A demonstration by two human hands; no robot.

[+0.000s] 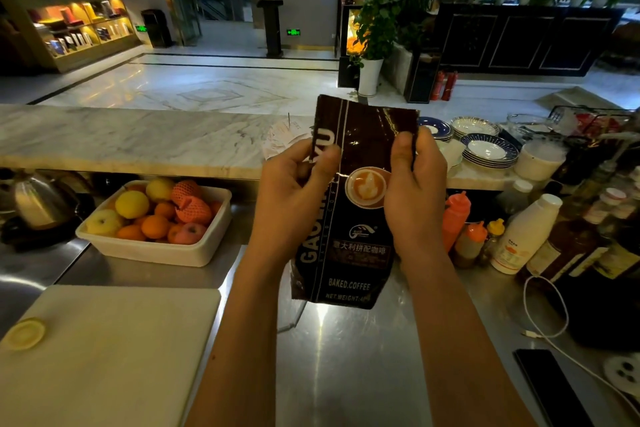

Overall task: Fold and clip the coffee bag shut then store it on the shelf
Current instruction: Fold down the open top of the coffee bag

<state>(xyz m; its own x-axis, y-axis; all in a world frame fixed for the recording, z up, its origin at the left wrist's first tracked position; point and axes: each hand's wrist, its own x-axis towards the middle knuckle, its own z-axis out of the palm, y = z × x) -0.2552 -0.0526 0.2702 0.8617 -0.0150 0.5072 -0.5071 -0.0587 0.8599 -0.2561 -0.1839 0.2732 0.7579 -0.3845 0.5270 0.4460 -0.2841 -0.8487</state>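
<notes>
A dark brown coffee bag point(353, 246) with a latte picture and white lettering stands upright on the steel counter, its flat top edge raised above the marble ledge. My left hand point(294, 191) grips the bag's left edge near the top, thumb in front. My right hand point(414, 191) pinches the right edge at the same height. No clip is visible.
A white tub of oranges and apples point(156, 222) sits left of the bag. A white cutting board point(107, 354) lies at front left. Sauce bottles point(457, 218), a white bottle point(526, 232), stacked plates point(488, 149), a cable and a phone point(550, 388) crowd the right.
</notes>
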